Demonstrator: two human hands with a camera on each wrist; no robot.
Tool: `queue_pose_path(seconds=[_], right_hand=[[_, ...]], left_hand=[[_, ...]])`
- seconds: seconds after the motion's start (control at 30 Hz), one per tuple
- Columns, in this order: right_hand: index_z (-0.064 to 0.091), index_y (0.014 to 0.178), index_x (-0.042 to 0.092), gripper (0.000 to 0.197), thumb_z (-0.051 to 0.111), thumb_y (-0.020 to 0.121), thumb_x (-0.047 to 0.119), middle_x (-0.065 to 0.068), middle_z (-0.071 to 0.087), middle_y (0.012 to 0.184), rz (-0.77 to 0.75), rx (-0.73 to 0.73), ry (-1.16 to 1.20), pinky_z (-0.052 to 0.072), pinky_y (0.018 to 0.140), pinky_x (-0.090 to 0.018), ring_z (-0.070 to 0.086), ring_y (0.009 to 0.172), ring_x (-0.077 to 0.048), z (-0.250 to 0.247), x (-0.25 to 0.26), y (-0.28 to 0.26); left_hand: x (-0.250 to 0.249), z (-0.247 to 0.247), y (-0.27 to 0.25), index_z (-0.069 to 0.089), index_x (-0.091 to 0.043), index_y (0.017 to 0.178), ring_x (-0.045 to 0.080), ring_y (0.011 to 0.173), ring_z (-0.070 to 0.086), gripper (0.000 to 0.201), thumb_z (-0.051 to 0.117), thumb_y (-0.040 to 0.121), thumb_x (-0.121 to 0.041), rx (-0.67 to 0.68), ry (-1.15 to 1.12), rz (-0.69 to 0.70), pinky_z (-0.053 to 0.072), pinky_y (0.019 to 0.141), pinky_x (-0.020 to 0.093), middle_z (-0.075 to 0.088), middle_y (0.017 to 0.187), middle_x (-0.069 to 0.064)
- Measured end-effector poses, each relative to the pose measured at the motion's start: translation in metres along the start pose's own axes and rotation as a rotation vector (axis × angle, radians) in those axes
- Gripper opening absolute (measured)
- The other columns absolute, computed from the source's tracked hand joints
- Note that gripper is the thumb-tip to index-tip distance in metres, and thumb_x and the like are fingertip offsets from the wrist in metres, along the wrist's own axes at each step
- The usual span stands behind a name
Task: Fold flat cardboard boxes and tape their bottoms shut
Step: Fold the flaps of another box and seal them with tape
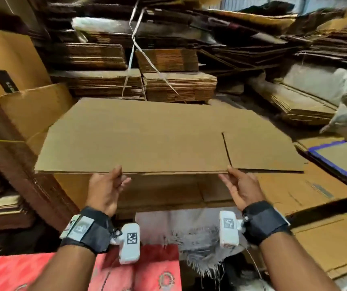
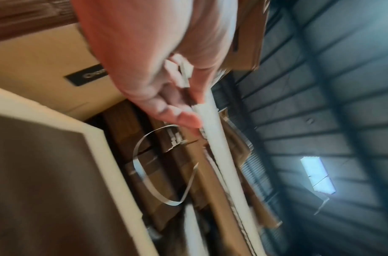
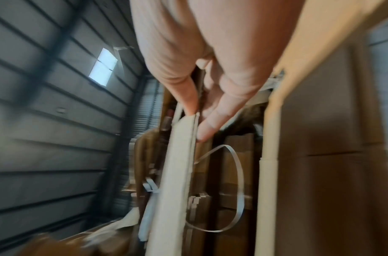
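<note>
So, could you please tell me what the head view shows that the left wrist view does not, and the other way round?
Only the head view shows the right hand, the whole flat cardboard box with its flap slit, and the red patterned cloth. Only the left wrist view shows the corrugated metal wall and its bright opening. Both show the left hand pinching the box's near edge, and loose strapping.

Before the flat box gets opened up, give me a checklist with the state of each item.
1. Left hand holds the near edge of the flat cardboard box: ok.
2. Right hand holds the same edge: ok.
3. Fingers of the right hand pinch the edge, thumb on one face: ok.
4. Box held clear of the cardboard stacks behind: ok.
5. Flap slit free of tears: ok.
6. Tape within reach: cannot tell, none in view.
</note>
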State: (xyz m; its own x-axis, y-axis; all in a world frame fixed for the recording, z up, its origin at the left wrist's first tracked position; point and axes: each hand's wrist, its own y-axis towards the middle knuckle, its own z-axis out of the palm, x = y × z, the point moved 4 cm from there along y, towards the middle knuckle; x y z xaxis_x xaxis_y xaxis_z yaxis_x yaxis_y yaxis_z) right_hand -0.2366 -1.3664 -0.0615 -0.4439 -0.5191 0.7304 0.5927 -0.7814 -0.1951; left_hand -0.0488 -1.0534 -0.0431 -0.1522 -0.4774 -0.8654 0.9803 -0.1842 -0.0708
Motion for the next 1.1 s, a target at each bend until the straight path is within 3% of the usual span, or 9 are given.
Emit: queue_pose_path(seconds=[0.17,0.27,0.33,0.47,0.67,0.77,0.9,1.03,1.1], right_hand=[[0.046,0.084,0.005,0.019,0.051,0.096,-0.009,-0.011,0.042,0.071,0.232,-0.132,-0.221,0.061,0.054,-0.032,0.050,0.069,-0.024,-0.066,-0.083,0.059],[0.048,0.079,0.005,0.021,0.051,0.098,-0.002,-0.010,0.045,0.074,0.325,-0.107,-0.218,0.062,0.065,-0.038,0.049,0.068,-0.024,-0.082,-0.111,0.082],[0.058,0.096,0.001,0.008,0.054,0.102,0.006,-0.016,0.059,0.100,0.350,-0.104,-0.217,0.062,0.076,-0.043,0.060,0.087,-0.028,-0.081,-0.121,0.093],[0.040,0.144,-0.002,0.049,0.060,0.100,0.003,-0.022,0.053,0.134,0.283,-0.168,-0.228,0.064,0.063,-0.033,0.061,0.113,-0.034,-0.073,-0.133,0.118],[0.036,0.148,0.000,0.059,0.066,0.098,0.007,-0.026,0.052,0.137,0.204,-0.132,-0.189,0.064,0.067,-0.032,0.061,0.113,-0.030,-0.057,-0.133,0.160],[0.042,0.141,-0.011,0.058,0.069,0.098,0.016,-0.030,0.069,0.108,0.264,-0.216,-0.287,0.063,0.062,-0.029,0.077,0.084,-0.023,-0.066,-0.147,0.172],[0.060,0.117,-0.017,0.038,0.066,0.100,0.017,-0.020,0.073,0.075,0.293,-0.209,-0.479,0.060,0.057,-0.023,0.071,0.057,-0.015,-0.079,-0.163,0.183],[0.059,0.121,-0.003,0.026,0.058,0.102,0.015,-0.017,0.073,0.099,0.268,-0.176,-0.380,0.062,0.062,-0.026,0.075,0.081,-0.018,-0.065,-0.165,0.182],[0.062,0.112,0.001,0.022,0.057,0.103,0.020,-0.016,0.075,0.101,0.263,-0.172,-0.506,0.057,0.053,-0.026,0.074,0.075,-0.017,-0.059,-0.162,0.177]], left_hand=[[0.108,-0.036,0.033,0.054,0.016,0.109,0.035,0.088,0.067,0.015,0.056,0.098,0.007,-0.209,0.157,-0.242,0.058,0.048,0.027,0.058,0.101,0.029],[0.134,-0.048,0.048,0.048,0.012,0.114,0.031,0.073,0.075,0.015,0.052,0.100,0.006,-0.210,0.170,-0.314,0.062,0.054,0.033,0.062,0.106,0.025],[0.145,-0.057,0.056,0.049,0.011,0.112,0.026,0.060,0.074,0.012,0.049,0.101,0.005,-0.234,0.147,-0.372,0.060,0.048,0.030,0.061,0.109,0.024],[0.148,-0.059,0.077,0.042,-0.002,0.111,0.027,0.073,0.077,0.014,0.054,0.103,-0.002,-0.200,0.184,-0.322,0.057,0.048,0.025,0.061,0.120,0.020],[0.135,-0.046,0.111,0.042,-0.012,0.113,0.032,0.087,0.077,0.021,0.059,0.103,-0.020,-0.119,0.277,-0.247,0.054,0.046,0.026,0.066,0.107,0.006],[0.151,-0.067,0.117,0.047,-0.017,0.099,0.030,0.091,0.076,0.012,0.056,0.104,-0.023,-0.158,0.332,-0.307,0.055,0.051,0.027,0.069,0.110,0.006],[0.170,-0.089,0.122,0.049,-0.019,0.094,0.028,0.100,0.073,0.013,0.052,0.106,-0.022,-0.181,0.344,-0.318,0.051,0.066,0.035,0.072,0.113,0.007],[0.167,-0.088,0.128,0.050,-0.020,0.094,0.023,0.094,0.074,0.014,0.052,0.106,-0.028,-0.175,0.344,-0.286,0.054,0.068,0.036,0.070,0.099,-0.001],[0.168,-0.092,0.131,0.055,-0.018,0.096,0.023,0.087,0.073,0.017,0.051,0.106,-0.031,-0.194,0.435,-0.305,0.052,0.067,0.035,0.074,0.098,0.002]])
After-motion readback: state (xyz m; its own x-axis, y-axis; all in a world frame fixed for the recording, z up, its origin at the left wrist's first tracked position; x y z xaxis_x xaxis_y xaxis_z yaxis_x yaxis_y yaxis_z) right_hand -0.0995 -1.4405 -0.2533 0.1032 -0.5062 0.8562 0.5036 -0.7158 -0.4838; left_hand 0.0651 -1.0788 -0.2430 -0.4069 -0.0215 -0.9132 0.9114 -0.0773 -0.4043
